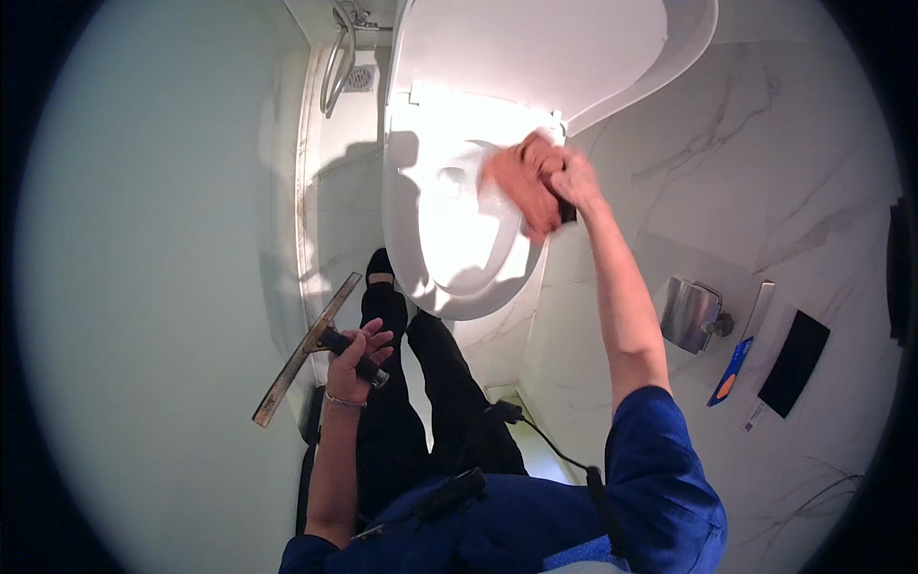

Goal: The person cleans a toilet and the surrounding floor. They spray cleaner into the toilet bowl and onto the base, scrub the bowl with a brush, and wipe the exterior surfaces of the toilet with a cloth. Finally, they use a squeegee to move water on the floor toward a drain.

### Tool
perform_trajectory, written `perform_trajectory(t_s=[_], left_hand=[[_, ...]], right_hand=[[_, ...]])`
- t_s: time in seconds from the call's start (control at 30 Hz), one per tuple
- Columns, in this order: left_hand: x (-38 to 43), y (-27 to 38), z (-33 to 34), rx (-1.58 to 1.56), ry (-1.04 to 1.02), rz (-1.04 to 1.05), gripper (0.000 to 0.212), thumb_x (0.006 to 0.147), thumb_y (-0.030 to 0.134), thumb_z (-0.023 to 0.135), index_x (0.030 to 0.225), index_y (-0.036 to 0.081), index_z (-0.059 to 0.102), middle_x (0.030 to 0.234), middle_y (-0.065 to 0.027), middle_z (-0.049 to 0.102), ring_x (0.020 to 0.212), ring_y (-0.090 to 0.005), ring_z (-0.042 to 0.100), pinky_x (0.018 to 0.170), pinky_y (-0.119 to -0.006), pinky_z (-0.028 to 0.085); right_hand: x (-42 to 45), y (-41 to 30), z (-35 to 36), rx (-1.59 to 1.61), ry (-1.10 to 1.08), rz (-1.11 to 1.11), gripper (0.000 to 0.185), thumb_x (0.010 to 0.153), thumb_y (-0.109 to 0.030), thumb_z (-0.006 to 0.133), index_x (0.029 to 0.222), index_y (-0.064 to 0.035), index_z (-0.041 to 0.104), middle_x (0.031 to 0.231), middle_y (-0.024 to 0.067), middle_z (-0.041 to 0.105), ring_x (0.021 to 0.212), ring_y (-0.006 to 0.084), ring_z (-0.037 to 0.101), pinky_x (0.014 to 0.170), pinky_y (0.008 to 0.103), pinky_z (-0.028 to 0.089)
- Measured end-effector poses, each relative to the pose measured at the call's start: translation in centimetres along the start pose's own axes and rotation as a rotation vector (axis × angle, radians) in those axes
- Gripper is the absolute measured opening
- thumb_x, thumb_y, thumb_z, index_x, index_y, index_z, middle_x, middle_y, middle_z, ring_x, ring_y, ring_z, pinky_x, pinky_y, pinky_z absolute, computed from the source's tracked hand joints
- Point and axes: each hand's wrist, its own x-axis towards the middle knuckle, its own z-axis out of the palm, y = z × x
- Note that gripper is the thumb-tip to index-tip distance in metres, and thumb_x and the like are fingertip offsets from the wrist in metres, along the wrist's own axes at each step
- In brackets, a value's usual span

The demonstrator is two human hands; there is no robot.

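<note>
My right hand (576, 178) grips a bunched orange-brown cloth (527, 183) over the right side of a white toilet's seat (403, 244); the cloth is blurred and hides part of the rim. The toilet lid (531, 43) stands raised behind it. Lower left, my left hand (358, 351) is closed around the black handle of a window squeegee (305, 351), its long blade slanting beside the pale panel, some fingers partly extended. Strong glare covers the bowl.
A frosted glass panel (158, 287) fills the left. A shower hose (337, 72) hangs near a floor drain (358, 78). On the marbled wall at right are a metal toilet paper holder (690, 316), a blue-and-white strip (739, 351) and a black rectangular panel (794, 364).
</note>
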Motion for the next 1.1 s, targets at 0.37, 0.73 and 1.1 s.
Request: perform_trajectory(t_s=[0.37, 0.73, 1.1], left_hand=[[-0.9, -0.1, 0.8, 0.005, 0.014, -0.053, 0.005, 0.092, 0.012, 0.057, 0.094, 0.012, 0.061, 0.120, -0.0142, 0.060, 0.105, -0.0302, 0.061, 0.083, -0.044, 0.054], [-0.9, 0.1, 0.3, 0.049, 0.062, -0.070, 0.004, 0.092, 0.012, 0.057, 0.094, 0.011, 0.060, 0.119, -0.0154, 0.061, 0.103, -0.0306, 0.063, 0.083, -0.044, 0.054], [-0.7, -0.2, 0.5, 0.069, 0.073, -0.089, 0.003, 0.091, 0.012, 0.059, 0.093, 0.012, 0.061, 0.118, -0.0157, 0.061, 0.103, -0.0302, 0.063, 0.082, -0.043, 0.054]], right_hand=[[-3.1, 0.4, 6.7, -0.569, 0.235, -0.077, 0.062, 0.073, -0.011, 0.064, 0.132, -0.0197, 0.046, 0.127, 0.0075, 0.045, 0.117, 0.0352, 0.046, 0.091, 0.0437, 0.048], [-1.7, 0.3, 7.1, -0.430, 0.414, -0.141, 0.054, 0.072, -0.010, 0.065, 0.123, -0.0180, 0.051, 0.123, 0.0035, 0.048, 0.112, 0.0338, 0.049, 0.088, 0.0445, 0.050], [0.9, 1.1, 6.3, -0.222, 0.613, -0.113, 0.047, 0.075, -0.011, 0.059, 0.121, -0.0191, 0.052, 0.120, 0.0099, 0.050, 0.108, 0.0353, 0.054, 0.090, 0.0435, 0.047]])
